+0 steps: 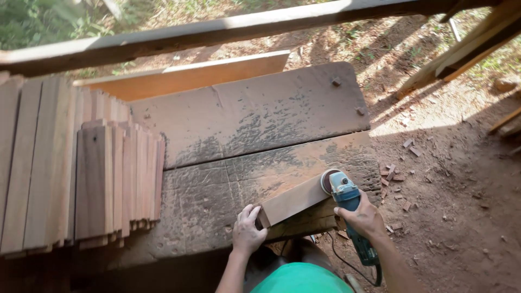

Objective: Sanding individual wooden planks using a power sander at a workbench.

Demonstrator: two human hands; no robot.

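One short board [293, 199] is held at its near end by the left hand [247, 233] on the worn table [255, 125]. A blue grinder [350, 209] is gripped by the right hand [364, 217], its disc at the board's far end. Many stacked boards [116, 179] are seen nearby.

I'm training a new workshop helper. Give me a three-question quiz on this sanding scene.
1. True or false: the right hand holds the blue grinder.
2. What does the left hand grip? A) a hammer B) the board end C) a saw
3. On which side of the bench does the plank stack lie?

Key: 1. True. 2. B. 3. The person's left.
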